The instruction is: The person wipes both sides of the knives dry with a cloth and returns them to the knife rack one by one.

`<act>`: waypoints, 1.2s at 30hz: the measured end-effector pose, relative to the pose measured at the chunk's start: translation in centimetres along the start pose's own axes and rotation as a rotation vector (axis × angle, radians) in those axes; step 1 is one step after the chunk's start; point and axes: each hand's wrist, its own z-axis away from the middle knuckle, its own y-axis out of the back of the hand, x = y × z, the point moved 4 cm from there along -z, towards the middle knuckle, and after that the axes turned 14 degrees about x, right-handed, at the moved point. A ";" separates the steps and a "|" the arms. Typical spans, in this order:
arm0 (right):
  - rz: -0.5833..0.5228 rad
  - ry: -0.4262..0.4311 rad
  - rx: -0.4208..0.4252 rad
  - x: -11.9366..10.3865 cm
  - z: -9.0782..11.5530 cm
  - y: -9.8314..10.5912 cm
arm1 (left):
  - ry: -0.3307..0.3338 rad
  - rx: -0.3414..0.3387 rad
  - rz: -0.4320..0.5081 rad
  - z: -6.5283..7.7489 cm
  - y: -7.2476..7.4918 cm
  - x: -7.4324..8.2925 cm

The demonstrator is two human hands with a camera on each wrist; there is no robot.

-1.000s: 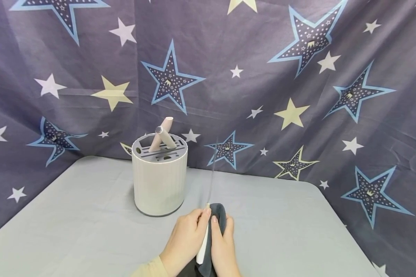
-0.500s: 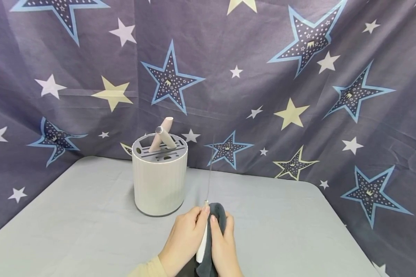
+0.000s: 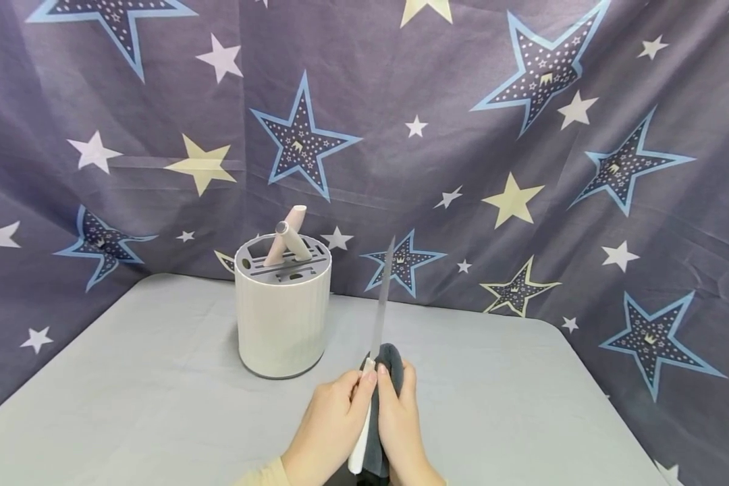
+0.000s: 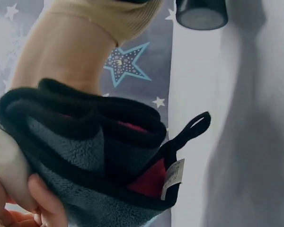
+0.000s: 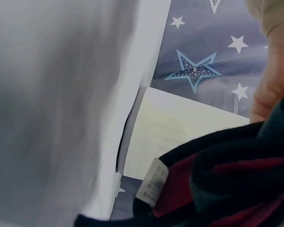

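Observation:
My left hand (image 3: 328, 422) grips the white handle of a knife (image 3: 382, 307), whose blade points up and away from me. A folded dark grey cloth (image 3: 391, 358) with black edging is in my right hand (image 3: 403, 428), pressed around the base of the blade beside the handle. In the left wrist view the cloth (image 4: 85, 151) shows a red inner side, a hanging loop and a white label. The pale handle (image 4: 9, 161) is seen there beside curled fingers. The right wrist view shows the cloth (image 5: 180, 189) again, but hides most of the right hand's fingers.
A white ribbed knife block (image 3: 282, 331) stands to the left on the grey-covered table (image 3: 127, 405). Two handles (image 3: 293, 241), one pinkish and one cream, stick up from its slotted top. A star-patterned curtain (image 3: 364, 101) hangs behind the table.
The blade has turned from edge-on, so its flat side now shows, and its tip has swung right. Both hands have shifted slightly right, with the cloth a little higher against the blade's base.

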 end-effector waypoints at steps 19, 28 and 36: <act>-0.132 -0.054 0.042 -1.7 -2.9 3.1 | 0.246 -0.151 0.200 -0.4 0.9 -1.1; -0.224 -0.099 0.017 -1.6 -3.5 4.7 | 0.270 -0.101 0.227 -0.6 1.2 -0.9; -0.129 -0.087 0.089 -1.4 -4.3 6.7 | 0.259 -0.005 0.210 -1.1 2.3 -0.6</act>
